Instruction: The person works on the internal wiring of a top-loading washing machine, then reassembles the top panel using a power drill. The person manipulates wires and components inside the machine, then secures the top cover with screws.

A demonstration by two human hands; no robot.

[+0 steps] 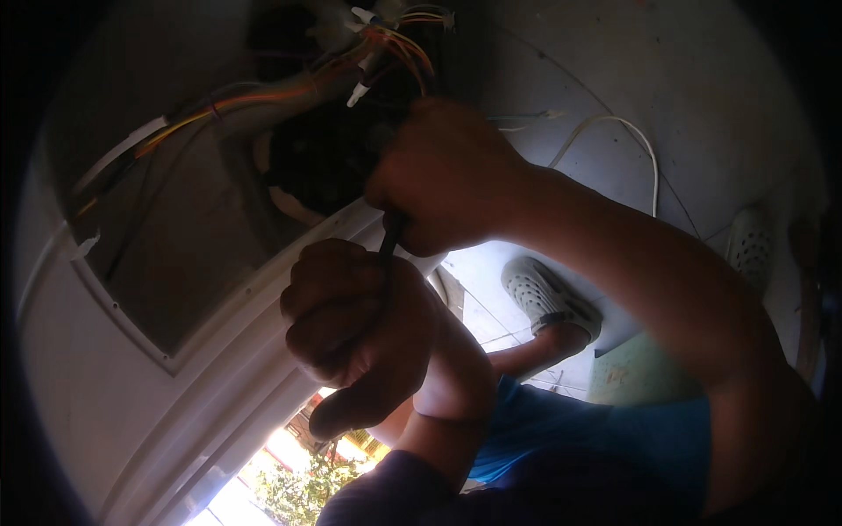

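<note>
A white appliance housing (149,416) stands at left, with a rectangular opening in its panel. My left hand (360,320) is closed in a fist around a dark, narrow bar-like tool (391,235); its exact kind does not show. Above it, my right hand (452,175) is also closed, at the tool's upper part, beside a dark mechanism (320,162) in deep shadow. My fingers and the shade hide where the tool ends. A bundle of orange and yellow wires (263,95) with white connectors (358,94) runs above my hands.
A white cable (655,162) curves over the tiled floor (570,79) at right. Grey perforated clogs (539,294) are on the floor, one on a foot. A pale green flat piece (640,373) lies near my right arm. Bright foliage (303,482) shows at the bottom.
</note>
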